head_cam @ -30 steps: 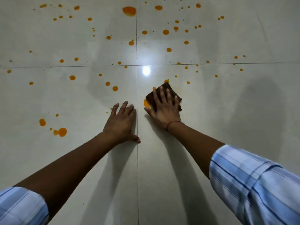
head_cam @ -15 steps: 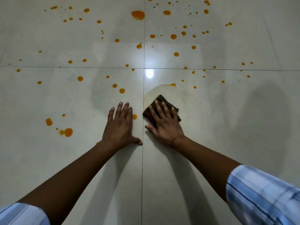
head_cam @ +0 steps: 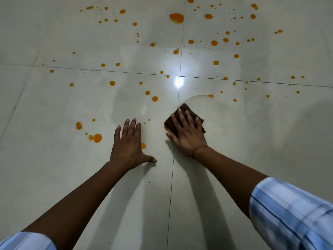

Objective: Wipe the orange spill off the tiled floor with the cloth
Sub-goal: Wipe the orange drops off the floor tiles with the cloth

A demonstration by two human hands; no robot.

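The right hand (head_cam: 188, 136) lies flat with straight, spread fingers, pressing a dark brown folded cloth (head_cam: 186, 109) just right of centre. The cloth sits diamond-wise, one corner toward the top of the frame, its long axis hidden under the hand. The left hand (head_cam: 128, 144) rests flat and released on the glossy pale tiled floor (head_cam: 54, 177). Drops of the orange spill (head_cam: 176, 18) dot the upper frame.
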